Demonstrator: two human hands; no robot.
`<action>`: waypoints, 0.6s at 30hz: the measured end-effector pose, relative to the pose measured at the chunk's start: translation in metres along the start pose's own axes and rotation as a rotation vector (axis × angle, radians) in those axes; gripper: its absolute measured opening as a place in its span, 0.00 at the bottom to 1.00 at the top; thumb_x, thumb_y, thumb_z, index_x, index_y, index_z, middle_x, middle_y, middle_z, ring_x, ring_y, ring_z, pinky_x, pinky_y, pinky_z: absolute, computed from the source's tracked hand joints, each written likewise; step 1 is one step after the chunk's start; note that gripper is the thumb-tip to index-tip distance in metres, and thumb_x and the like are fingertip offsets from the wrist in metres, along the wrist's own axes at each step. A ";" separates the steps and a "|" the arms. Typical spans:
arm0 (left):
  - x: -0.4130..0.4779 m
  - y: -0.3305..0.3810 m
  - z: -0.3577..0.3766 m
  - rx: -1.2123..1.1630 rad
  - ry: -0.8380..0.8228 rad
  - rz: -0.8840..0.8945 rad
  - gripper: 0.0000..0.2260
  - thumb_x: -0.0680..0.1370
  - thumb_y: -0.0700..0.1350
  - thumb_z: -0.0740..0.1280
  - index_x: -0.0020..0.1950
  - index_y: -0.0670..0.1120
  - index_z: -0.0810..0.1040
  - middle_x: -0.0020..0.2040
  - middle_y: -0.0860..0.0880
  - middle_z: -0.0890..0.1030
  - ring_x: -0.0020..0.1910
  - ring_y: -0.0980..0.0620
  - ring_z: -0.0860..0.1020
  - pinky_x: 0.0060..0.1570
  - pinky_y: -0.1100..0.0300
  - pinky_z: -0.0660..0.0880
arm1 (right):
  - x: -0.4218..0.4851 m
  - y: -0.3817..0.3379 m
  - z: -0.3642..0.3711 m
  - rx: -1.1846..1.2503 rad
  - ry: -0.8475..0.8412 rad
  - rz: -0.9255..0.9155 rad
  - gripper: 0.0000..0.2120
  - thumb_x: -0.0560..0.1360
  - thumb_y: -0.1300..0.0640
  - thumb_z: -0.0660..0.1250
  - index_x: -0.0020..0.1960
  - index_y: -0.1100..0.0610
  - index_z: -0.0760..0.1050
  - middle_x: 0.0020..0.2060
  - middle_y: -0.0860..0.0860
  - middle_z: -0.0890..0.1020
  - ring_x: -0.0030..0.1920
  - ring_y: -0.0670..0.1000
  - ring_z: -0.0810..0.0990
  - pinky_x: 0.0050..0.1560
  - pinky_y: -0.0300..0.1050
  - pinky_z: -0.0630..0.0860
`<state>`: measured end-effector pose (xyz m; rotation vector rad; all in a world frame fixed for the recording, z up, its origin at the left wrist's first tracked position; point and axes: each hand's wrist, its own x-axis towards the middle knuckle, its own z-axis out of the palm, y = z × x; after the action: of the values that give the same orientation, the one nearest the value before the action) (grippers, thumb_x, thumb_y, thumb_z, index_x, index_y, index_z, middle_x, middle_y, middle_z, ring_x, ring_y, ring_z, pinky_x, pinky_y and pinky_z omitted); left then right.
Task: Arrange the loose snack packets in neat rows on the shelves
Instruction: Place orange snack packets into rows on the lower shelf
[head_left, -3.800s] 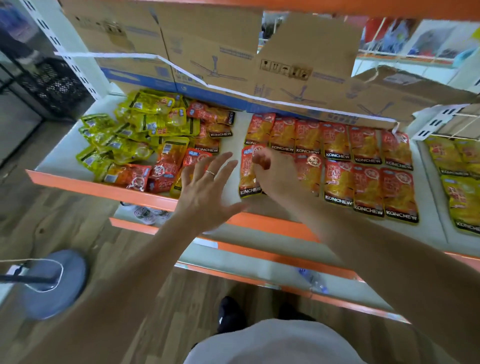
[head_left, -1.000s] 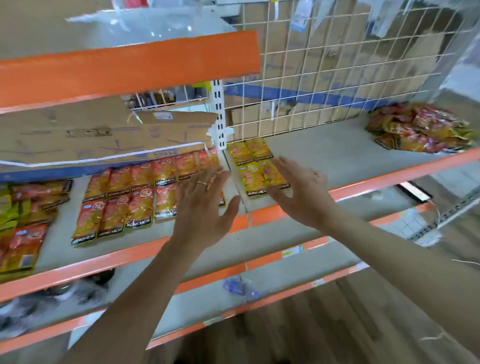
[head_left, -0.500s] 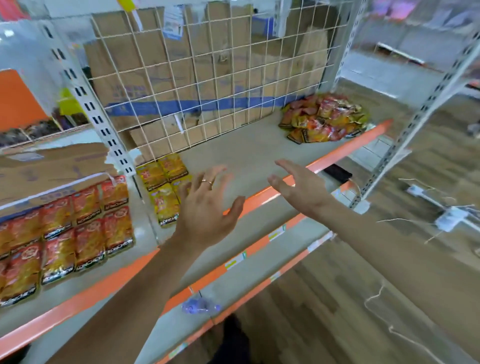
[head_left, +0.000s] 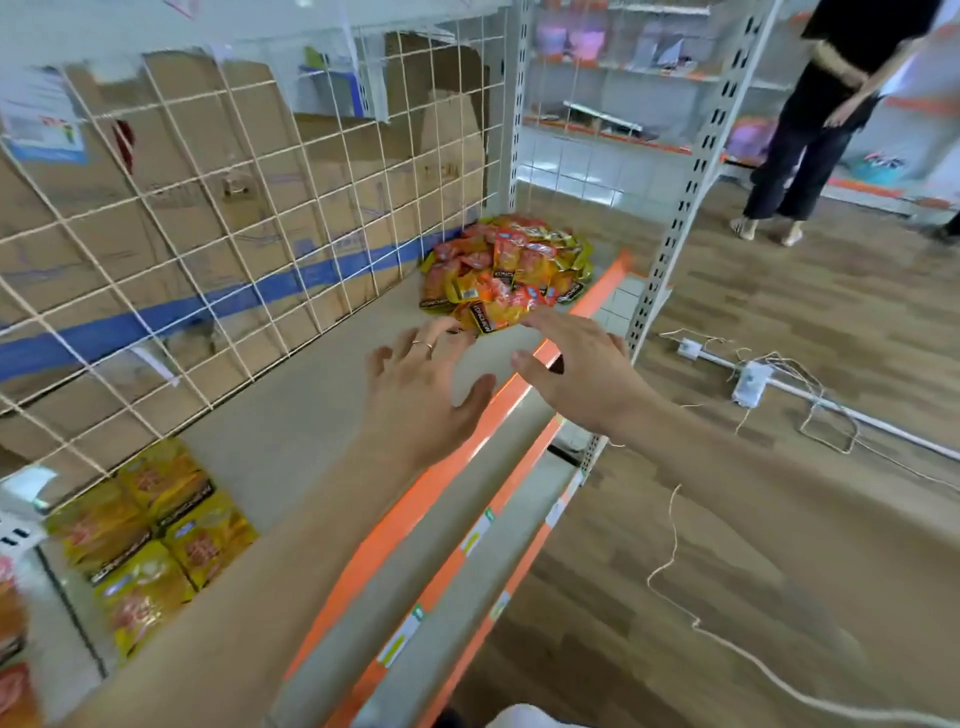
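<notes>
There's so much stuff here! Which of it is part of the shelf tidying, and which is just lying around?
Part of the job: heap of loose packets, yellow packets already in rows, the shelf, left hand and right hand, both open near the heap.
Just lying about: cardboard at the back, power strip and cables on the floor, a person standing by.
</notes>
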<state>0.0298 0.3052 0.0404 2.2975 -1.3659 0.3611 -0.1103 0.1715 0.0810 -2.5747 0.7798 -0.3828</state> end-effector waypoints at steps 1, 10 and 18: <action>0.006 0.001 0.006 0.000 -0.003 0.019 0.28 0.75 0.64 0.54 0.66 0.51 0.77 0.69 0.52 0.74 0.66 0.45 0.73 0.60 0.46 0.66 | 0.003 0.006 0.001 -0.008 0.012 0.013 0.24 0.81 0.41 0.58 0.75 0.46 0.65 0.76 0.44 0.64 0.77 0.49 0.59 0.73 0.52 0.51; 0.051 0.013 0.044 0.012 -0.024 0.049 0.25 0.76 0.63 0.56 0.63 0.50 0.78 0.68 0.51 0.75 0.63 0.45 0.75 0.57 0.46 0.68 | 0.045 0.057 -0.005 -0.047 -0.009 0.035 0.26 0.81 0.40 0.57 0.77 0.46 0.62 0.78 0.43 0.59 0.78 0.48 0.55 0.74 0.52 0.49; 0.114 0.033 0.072 0.038 -0.043 -0.068 0.25 0.75 0.63 0.56 0.63 0.50 0.77 0.69 0.51 0.74 0.63 0.45 0.76 0.59 0.45 0.66 | 0.116 0.113 -0.026 0.034 -0.013 -0.086 0.21 0.81 0.45 0.60 0.73 0.46 0.68 0.76 0.43 0.64 0.77 0.47 0.56 0.74 0.52 0.49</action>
<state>0.0552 0.1684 0.0354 2.3886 -1.3084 0.3201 -0.0788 0.0112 0.0669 -2.5824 0.6548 -0.4018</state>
